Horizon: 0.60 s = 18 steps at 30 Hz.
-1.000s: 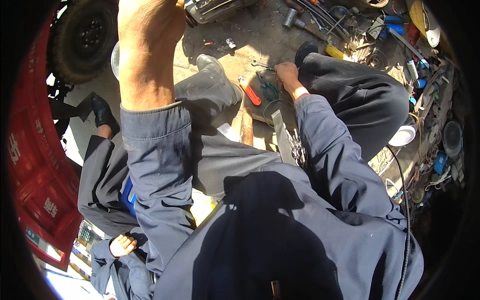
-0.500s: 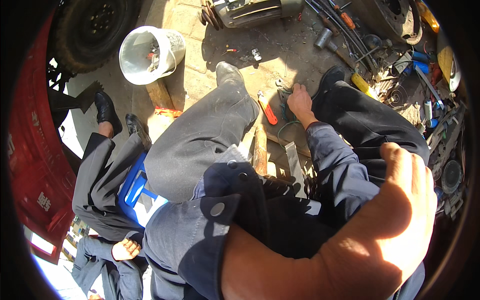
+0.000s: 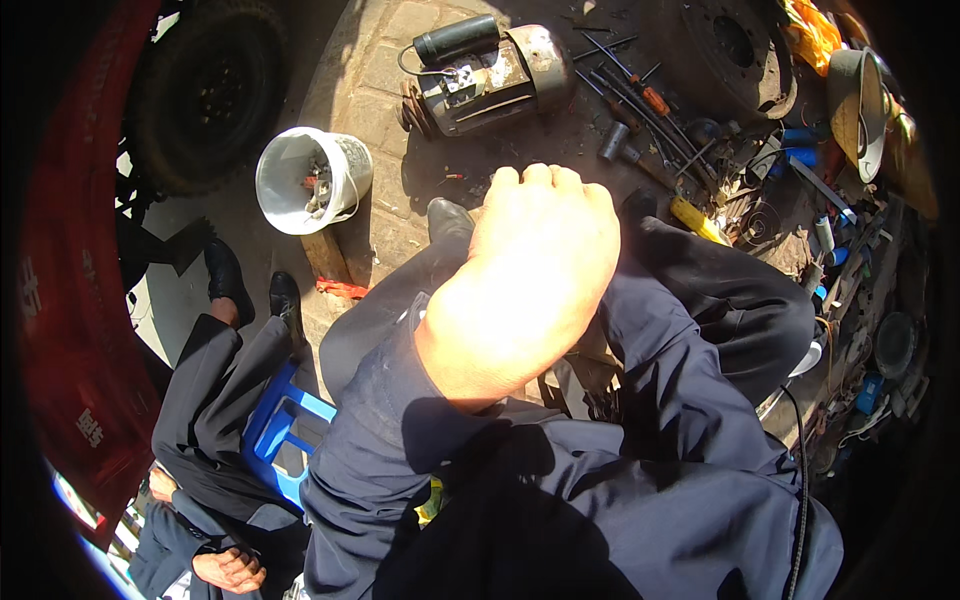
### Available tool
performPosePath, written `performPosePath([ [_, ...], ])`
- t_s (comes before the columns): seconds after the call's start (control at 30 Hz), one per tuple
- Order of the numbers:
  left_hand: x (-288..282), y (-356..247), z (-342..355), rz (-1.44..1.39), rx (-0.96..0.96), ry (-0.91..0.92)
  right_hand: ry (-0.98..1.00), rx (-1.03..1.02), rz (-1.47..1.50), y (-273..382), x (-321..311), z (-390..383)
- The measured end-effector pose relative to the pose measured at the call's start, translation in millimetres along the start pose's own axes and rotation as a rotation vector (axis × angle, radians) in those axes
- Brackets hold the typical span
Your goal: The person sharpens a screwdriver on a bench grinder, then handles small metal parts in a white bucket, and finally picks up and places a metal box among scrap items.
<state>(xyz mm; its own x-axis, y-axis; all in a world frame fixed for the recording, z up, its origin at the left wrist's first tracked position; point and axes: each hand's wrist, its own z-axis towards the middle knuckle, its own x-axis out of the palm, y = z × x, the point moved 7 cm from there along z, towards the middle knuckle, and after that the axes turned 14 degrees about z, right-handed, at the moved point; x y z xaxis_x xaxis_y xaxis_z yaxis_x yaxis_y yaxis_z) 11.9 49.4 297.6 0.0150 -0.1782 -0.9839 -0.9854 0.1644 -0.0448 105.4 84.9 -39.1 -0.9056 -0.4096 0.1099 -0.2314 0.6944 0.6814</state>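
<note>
So the left hand (image 3: pixel 530 260) is back-up smack in the middle, fingers bent down out of sight, so I can't tell how open they are or if they've got anything. Right hand's hidden behind it, no clue on its grip. Just past it on the far side there's a motor (image 3: pixel 495 92), long axis roughly left-right, pulley end left and a bit nearer. The hammer (image 3: pixel 630 154) lies far right of the hand, head pointing far-left, handle running near-right.
</note>
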Motion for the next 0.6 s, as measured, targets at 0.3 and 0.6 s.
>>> performPosePath([
  [0.3,-28.6,9.0,58.4,-0.274,-0.085,-0.165,0.689,0.387,1.421,191.2,81.8,-142.6],
  [0.6,-18.5,77.6,81.1,-0.395,-0.456,-0.329,0.224,-0.838,-0.032,354.5,-61.7,-261.5],
])
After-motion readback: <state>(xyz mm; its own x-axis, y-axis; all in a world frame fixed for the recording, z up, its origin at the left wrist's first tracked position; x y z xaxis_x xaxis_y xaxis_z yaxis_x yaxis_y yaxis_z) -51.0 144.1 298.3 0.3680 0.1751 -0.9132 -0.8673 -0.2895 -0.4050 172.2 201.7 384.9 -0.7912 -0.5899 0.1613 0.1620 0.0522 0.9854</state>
